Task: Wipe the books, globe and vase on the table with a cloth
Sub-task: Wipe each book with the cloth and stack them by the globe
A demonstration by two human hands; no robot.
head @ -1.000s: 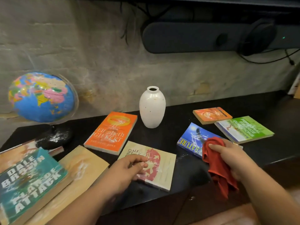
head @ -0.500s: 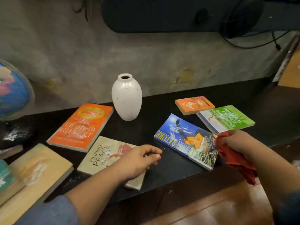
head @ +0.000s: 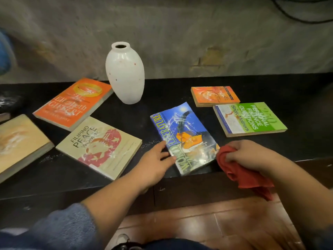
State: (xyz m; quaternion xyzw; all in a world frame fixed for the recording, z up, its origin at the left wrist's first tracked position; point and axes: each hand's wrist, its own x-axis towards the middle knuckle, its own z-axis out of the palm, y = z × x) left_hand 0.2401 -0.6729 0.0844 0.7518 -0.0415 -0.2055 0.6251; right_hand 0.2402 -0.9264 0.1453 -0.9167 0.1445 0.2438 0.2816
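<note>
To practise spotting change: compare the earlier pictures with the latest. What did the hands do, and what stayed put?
The left hand left the Filipino Peace book and moved right to touch the blue book at its spine. The right hand, gripping the red cloth, slid off that cover to its near right corner. The vase and books stayed put.

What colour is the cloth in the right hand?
Red; the cloth, gripped by the right hand, shows best in the head view.
</note>
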